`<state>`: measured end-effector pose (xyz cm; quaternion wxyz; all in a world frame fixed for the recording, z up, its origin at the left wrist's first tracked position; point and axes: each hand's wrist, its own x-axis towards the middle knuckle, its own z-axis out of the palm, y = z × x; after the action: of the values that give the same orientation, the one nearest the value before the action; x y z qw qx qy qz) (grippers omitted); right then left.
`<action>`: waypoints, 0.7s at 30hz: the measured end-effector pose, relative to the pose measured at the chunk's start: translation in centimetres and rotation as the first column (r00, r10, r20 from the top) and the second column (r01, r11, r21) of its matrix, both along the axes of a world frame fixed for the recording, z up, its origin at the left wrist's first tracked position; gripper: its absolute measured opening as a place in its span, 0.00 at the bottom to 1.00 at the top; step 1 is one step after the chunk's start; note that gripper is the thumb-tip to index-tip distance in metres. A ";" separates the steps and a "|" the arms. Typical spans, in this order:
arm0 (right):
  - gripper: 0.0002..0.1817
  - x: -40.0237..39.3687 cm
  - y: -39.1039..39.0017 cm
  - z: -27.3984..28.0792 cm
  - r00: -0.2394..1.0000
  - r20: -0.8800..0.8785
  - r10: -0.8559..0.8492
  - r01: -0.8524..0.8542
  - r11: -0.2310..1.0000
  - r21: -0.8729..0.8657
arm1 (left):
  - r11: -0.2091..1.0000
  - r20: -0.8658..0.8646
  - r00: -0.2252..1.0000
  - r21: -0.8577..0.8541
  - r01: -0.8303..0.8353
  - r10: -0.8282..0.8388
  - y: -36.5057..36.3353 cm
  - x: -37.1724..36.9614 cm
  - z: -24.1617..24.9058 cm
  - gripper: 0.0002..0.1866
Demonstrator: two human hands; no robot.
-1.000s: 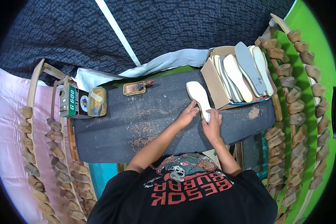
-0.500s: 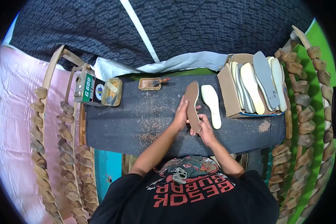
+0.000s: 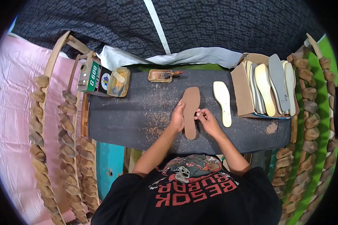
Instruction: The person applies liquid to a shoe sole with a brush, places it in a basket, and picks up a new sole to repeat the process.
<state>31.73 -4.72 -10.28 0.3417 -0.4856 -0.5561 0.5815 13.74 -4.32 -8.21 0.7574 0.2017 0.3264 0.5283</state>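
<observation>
A brown insole (image 3: pixel 191 112) faces up over the dark tabletop, held by my left hand (image 3: pixel 178 116) at its left edge, with some fingers hidden behind it. My right hand (image 3: pixel 206 120) is at the insole's right edge, its thumb and fingers pinched together; whatever they hold, if anything, is too small to make out. A pale cream insole (image 3: pixel 223 104) lies on the table to the right of my hands.
A cardboard box (image 3: pixel 242 94) of insoles stands at the right. At the back left are a G 600 can (image 3: pixel 89 77), a tub (image 3: pixel 123 89) and a small tray (image 3: pixel 159 79). Racks of wooden shoe lasts (image 3: pixel 67 122) flank the dark table (image 3: pixel 112 120), which bears scattered crumbs.
The brown insole has turned its broad face up and is more upright in the view. My right hand has shifted from its lower end to its right edge. The view has moved slightly.
</observation>
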 end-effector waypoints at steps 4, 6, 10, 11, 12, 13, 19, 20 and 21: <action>0.20 -2.0 2.2 1.1 0.973 0.076 -0.218 0.228 0.959 -0.170 | 0.999 0.118 0.993 0.012 0.031 -0.032 -0.9 -3.1 0.7 0.30; 0.21 -3.8 3.5 2.1 0.967 0.101 -0.232 0.247 0.955 -0.166 | 0.999 0.213 0.977 -0.033 0.036 -0.028 -1.6 -5.1 0.8 0.33; 0.27 -7.4 8.4 1.7 0.983 0.061 -0.174 0.183 0.958 -0.222 | 0.995 0.108 0.989 -0.001 0.101 -0.101 -2.8 -8.1 0.1 0.41; 0.29 -8.6 9.8 1.5 0.987 0.011 -0.163 0.158 0.939 -0.306 | 0.996 0.106 0.990 0.003 0.090 -0.090 -3.2 -8.6 -0.2 0.41; 0.34 -9.7 11.2 0.9 0.984 0.018 -0.178 0.175 0.937 -0.302 | 0.997 0.116 0.990 0.018 0.078 -0.080 -3.6 -8.9 -0.4 0.42; 0.34 -10.7 12.6 0.2 0.986 0.016 -0.167 0.164 0.940 -0.300 | 0.997 0.126 0.990 0.032 0.066 -0.069 -4.0 -9.4 -0.3 0.42; 0.28 -16.4 17.3 -1.2 0.945 -0.096 -0.313 0.316 0.949 0.020 | 0.999 0.234 0.971 -0.031 -0.043 0.049 -6.3 -13.8 -1.0 0.33; 0.21 -17.0 17.9 -1.2 0.931 -0.111 -0.349 0.359 0.929 0.093 | 0.994 0.315 0.944 -0.077 -0.075 0.096 -6.5 -14.6 -1.7 0.30; 0.21 -17.9 18.2 -0.8 0.935 -0.112 -0.337 0.347 0.933 0.093 | 0.993 0.314 0.943 -0.078 -0.088 0.108 -6.7 -15.5 -1.4 0.30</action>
<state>13.85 13.44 -11.08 0.4900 -0.5274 -0.4778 0.5034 -1.71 -11.07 -9.64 0.7788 0.0738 0.2263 0.5804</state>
